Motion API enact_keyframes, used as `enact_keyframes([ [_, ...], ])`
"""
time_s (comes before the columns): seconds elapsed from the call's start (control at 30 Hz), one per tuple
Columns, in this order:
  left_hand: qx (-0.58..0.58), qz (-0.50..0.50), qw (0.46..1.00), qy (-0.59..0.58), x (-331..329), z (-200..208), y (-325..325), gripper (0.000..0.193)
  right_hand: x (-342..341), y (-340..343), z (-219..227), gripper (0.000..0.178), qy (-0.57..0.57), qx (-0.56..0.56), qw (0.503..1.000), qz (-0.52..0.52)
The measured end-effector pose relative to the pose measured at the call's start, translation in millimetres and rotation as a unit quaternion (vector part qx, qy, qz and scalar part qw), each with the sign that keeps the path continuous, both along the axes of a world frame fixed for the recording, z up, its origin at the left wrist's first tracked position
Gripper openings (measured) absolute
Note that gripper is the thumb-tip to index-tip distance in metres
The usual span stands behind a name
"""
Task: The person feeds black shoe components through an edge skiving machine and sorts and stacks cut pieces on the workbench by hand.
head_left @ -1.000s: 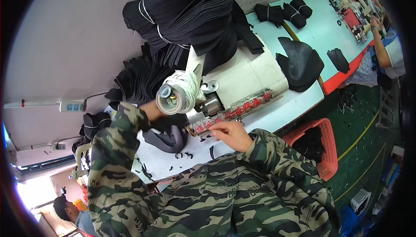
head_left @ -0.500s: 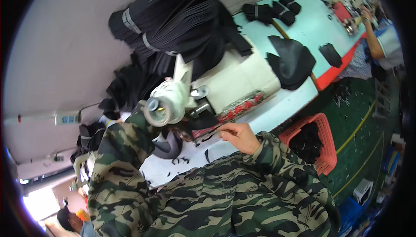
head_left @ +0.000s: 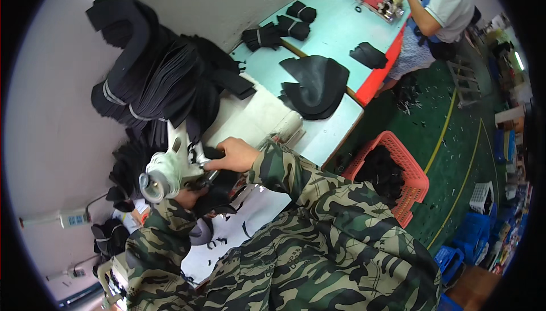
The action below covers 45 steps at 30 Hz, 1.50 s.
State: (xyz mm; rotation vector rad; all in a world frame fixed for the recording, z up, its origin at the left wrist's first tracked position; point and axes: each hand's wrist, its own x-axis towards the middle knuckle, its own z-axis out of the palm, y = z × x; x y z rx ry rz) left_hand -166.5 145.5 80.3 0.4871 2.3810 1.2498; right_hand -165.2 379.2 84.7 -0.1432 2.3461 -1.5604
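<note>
At the front of a white sewing machine point(head_left: 250, 119), my right hand point(head_left: 238, 155) has its thumb and fingers bent round a small black piece of material point(head_left: 213, 153). My left hand point(head_left: 190, 197) lies low by the machine's head, whose round white part with a grey disc point(head_left: 160, 177) covers most of it; its fingers are hidden. Beside it, a dark cut piece point(head_left: 217, 200) lies at the work area. A curved grey piece point(head_left: 201, 232) and several black scraps point(head_left: 216, 243) rest on the white tabletop point(head_left: 259, 211).
Tied stacks of black cut pieces point(head_left: 165, 78) are heaped behind the machine. Curved black panels point(head_left: 321, 86) and small bundles point(head_left: 293, 27) lie on the tables. A red basket point(head_left: 418, 186) of black pieces stands on the green floor. Another person point(head_left: 449, 4) works at the far right.
My right hand has gone from the front edge of the machine up and left to its head. The view has shifted, so the other worker and basket show more fully.
</note>
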Motion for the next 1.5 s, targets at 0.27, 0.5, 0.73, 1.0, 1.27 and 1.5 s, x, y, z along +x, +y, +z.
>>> enact_keyframes([
  [0.27,0.032,-0.147,0.882,-0.447,-6,1,-44,0.031,36,104,65,0.020,-0.031,-0.331,0.919,-0.213],
  [0.5,0.050,-0.126,0.868,-0.477,-11,4,-36,0.016,81,149,88,0.049,0.062,-0.309,0.910,-0.269],
  [0.73,0.045,-0.120,0.966,-0.224,-14,6,-29,0.012,103,158,67,0.031,0.073,-0.160,0.937,-0.303],
  [1.0,0.140,-0.049,0.896,-0.418,18,14,-9,0.012,91,-25,5,0.026,-0.167,-0.198,0.965,0.033],
  [1.27,0.045,-0.161,0.887,-0.430,10,18,-16,0.019,86,-37,-5,0.017,-0.009,-0.123,0.990,-0.067],
  [1.5,-0.230,-0.144,0.961,0.056,-24,15,-3,0.029,79,13,22,0.011,0.082,-0.039,0.978,-0.186],
])
